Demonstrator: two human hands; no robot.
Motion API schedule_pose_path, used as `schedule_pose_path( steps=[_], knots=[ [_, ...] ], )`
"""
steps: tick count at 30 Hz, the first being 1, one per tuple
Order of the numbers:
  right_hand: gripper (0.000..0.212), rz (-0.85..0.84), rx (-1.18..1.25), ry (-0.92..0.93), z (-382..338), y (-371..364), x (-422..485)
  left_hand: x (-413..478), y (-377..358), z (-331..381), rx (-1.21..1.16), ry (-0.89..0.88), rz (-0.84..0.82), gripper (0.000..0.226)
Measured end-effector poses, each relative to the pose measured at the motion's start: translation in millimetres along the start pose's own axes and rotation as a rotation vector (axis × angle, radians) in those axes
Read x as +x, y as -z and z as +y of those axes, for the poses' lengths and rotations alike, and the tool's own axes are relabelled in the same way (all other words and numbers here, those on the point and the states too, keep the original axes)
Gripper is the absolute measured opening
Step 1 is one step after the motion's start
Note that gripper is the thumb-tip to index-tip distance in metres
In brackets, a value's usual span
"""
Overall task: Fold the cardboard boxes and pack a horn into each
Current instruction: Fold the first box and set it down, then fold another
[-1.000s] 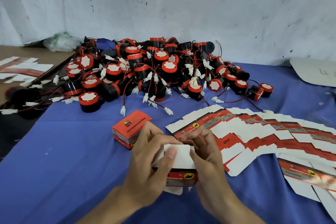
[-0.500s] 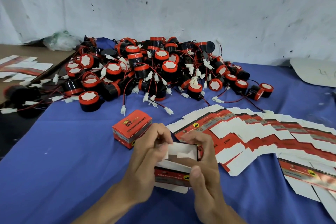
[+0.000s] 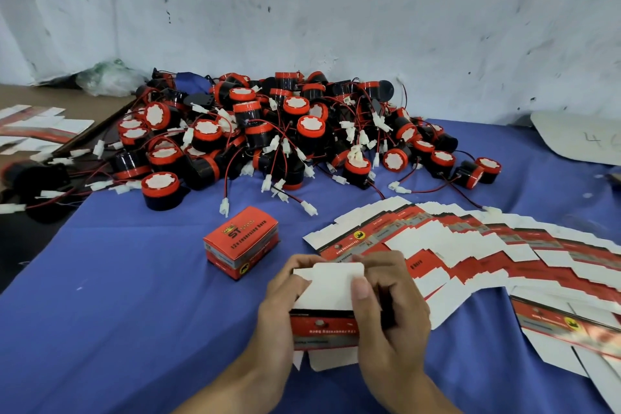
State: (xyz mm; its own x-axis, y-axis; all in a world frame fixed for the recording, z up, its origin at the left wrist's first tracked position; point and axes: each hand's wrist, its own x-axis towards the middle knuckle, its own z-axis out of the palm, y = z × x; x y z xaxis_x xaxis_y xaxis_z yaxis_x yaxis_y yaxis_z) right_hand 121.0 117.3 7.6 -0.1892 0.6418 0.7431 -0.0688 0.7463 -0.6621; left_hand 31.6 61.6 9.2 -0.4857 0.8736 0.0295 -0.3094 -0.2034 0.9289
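Note:
I hold a partly folded red and white cardboard box (image 3: 327,309) low in the middle of the view. My left hand (image 3: 279,309) grips its left side. My right hand (image 3: 389,309) grips its right side, thumb pressing on the white top flap. A closed red box (image 3: 241,241) stands on the blue cloth just beyond my left hand. Flat unfolded box blanks (image 3: 470,245) fan out to the right. A big heap of black and red horns (image 3: 268,134) with red wires and white plugs lies at the back.
The blue cloth (image 3: 117,296) covers the table. More flat blanks (image 3: 37,128) lie on a brown surface at far left, by a crumpled plastic bag (image 3: 107,77). A white sheet (image 3: 581,138) rests at right against the grey wall.
The top flap, open half a second ago, now lies flat over the box under my right thumb. Both hands shifted slightly on the box.

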Motion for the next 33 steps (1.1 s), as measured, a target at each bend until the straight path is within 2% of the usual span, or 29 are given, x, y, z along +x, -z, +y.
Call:
schedule_pose_path(
  steps=[2, 5, 7, 12, 18, 23, 27, 30, 33],
  knots=[
    [0.006, -0.012, 0.093, -0.098, 0, 2, 4, 1, -3, 3, 0.05, -0.112, -0.013, 0.017],
    [0.024, -0.096, 0.157, -0.257, -1, -1, 1, 1, -2, 6, 0.128, -0.363, -0.008, 0.028],
    [0.031, -0.161, 0.206, -0.344, -4, -4, -3, 2, 3, 8, 0.168, -0.474, 0.02, 0.026],
    [0.033, -0.25, 0.351, -0.318, -13, -2, -2, 5, 10, 12, 0.351, -0.726, -0.048, 0.027],
    [0.039, -0.237, 0.438, -0.335, -7, 1, -1, 5, 9, 8, 0.227, -0.63, -0.133, 0.028],
    [0.043, -0.236, 0.398, -0.307, -4, 1, -3, 3, 10, 5, 0.273, -0.617, -0.131, 0.032],
    [0.059, -0.234, 0.344, -0.281, 1, 0, -8, 4, 8, 5, 0.337, -0.626, -0.118, 0.035],
    [0.048, -0.212, 0.307, -0.265, 1, 0, -7, 7, 11, 8, 0.409, -0.629, -0.167, 0.034],
    [0.032, -0.145, 0.194, -0.21, 1, 3, 5, 13, 21, 11, 0.666, -0.668, -0.309, 0.048]
  ],
)
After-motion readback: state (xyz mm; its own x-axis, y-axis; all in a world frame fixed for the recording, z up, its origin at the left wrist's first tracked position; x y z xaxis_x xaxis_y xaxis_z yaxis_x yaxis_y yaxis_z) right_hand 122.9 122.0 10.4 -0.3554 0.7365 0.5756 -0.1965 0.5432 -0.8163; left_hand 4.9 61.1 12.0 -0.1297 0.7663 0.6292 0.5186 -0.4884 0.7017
